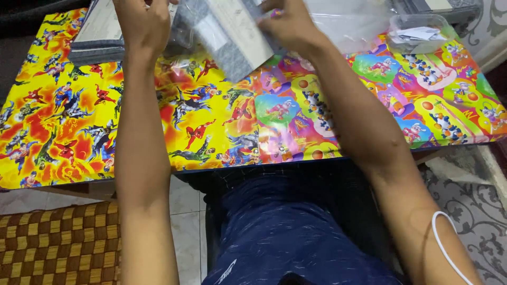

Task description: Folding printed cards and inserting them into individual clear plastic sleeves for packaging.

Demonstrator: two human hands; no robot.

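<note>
Both my arms reach forward over a low table (63, 116) covered in bright cartoon-print wrap. My left hand (141, 24) and my right hand (288, 24) hold a clear plastic bag (227, 31) between them at the far edge. Inside the bag is a folded grey and white fabric piece. The right hand's fingers pinch the bag's right side; the left hand grips its left side, where the bag is partly hidden by the hand. The bag hangs a little above the table.
A stack of similar grey folded pieces (97, 37) lies at the table's far left. More clear plastic (348, 24) and a clear container of white paper slips (420, 31) sit at the far right. A brown checkered mat (58, 243) lies on the floor, lower left.
</note>
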